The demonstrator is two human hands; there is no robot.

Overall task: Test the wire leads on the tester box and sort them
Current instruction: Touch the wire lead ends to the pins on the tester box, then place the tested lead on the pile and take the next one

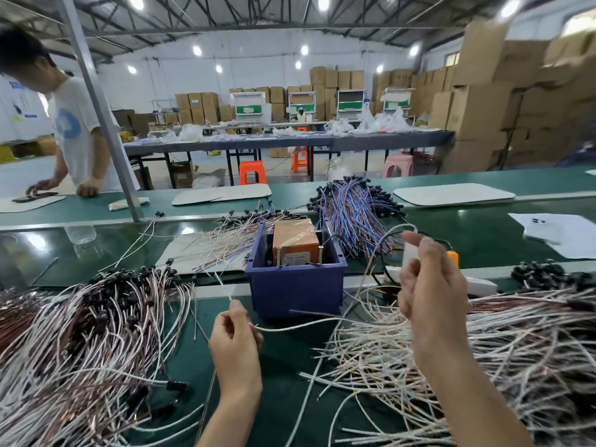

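Piles of leads lie on the green bench [283, 375]: a left pile [96, 324], a right pile [500, 350] and a blue-wired pile [354, 211] farther back. Between them stands a blue bin [296, 288] holding the orange tester box [294, 241], with two brass screws [279, 252] upright at its near edge. The left hand [235, 346] pinches one end of a white lead [322, 325] just in front of the bin. The lead runs right to the raised right hand [432, 285], whose curled fingers grip it, and arcs on above that hand. A person [74, 124] leans on the far belt, at left.
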